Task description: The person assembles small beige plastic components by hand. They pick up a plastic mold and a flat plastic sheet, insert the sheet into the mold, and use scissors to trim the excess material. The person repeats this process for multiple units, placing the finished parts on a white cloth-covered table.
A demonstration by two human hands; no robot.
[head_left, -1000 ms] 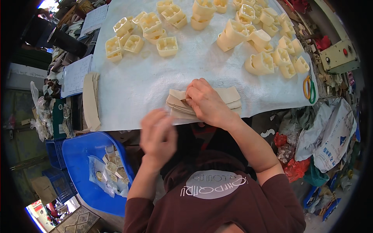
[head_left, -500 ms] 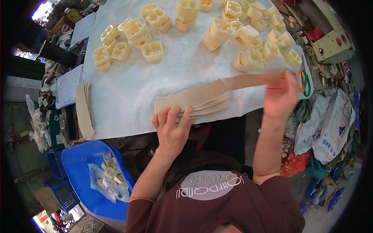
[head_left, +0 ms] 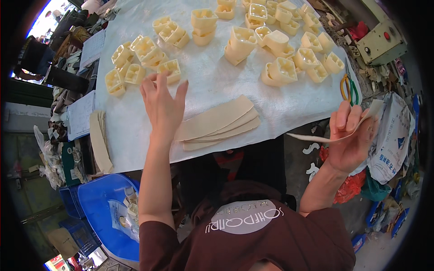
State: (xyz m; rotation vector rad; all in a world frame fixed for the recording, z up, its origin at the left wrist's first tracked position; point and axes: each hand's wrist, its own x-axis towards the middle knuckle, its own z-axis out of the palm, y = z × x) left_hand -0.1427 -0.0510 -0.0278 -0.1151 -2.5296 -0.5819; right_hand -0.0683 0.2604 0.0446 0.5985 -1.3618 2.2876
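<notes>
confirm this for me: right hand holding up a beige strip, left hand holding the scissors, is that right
Not quite: the left hand isn't holding the scissors. In the head view, it reaches, open, to a cream plastic piece, while the scissors lie near the right edge of the table. The right hand does hold up a beige strip.

Illegible writing on pale sheets left of left hand, printed characters and blue mark on white sack right of right hand, white lettering on brown shirt below both
</notes>
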